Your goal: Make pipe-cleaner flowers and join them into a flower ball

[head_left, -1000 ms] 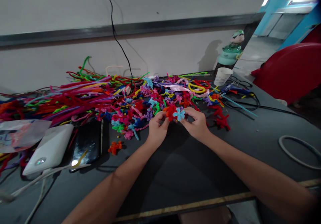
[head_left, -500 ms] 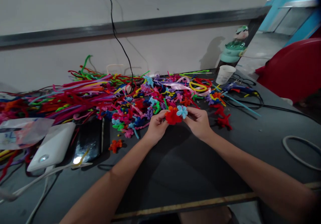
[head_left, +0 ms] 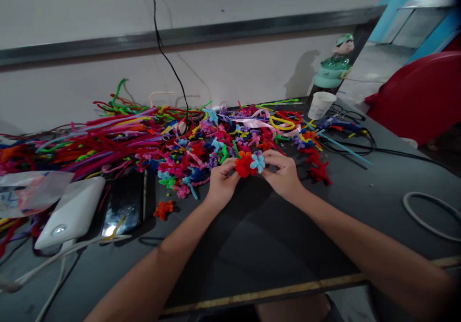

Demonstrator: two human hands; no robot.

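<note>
Fuzzy pipe-cleaner flowers are held up between my two hands above the dark table (head_left: 259, 245). My left hand (head_left: 224, 181) pinches a red pipe-cleaner flower (head_left: 245, 164), which has an orange one tucked behind it. Against its right side sits a light blue pipe-cleaner flower (head_left: 258, 163), gripped by the fingertips of my right hand (head_left: 283, 172). The two blooms touch; their backs and any stems are hidden. Just beyond my hands lies a heap of small coloured pipe-cleaner flowers (head_left: 183, 163).
Long loose pipe cleaners (head_left: 118, 130) pile up at the left. Nearer are a white power bank (head_left: 72, 211), a black phone (head_left: 124, 199) and an orange flower (head_left: 164, 209). A paper cup (head_left: 321, 105), a blue glue gun (head_left: 336, 123) and a green figure (head_left: 334, 67) stand at the right.
The light blue flower has turned slightly and sits a little closer against the red one. Both hands keep their grip; the whole view has shifted slightly.
</note>
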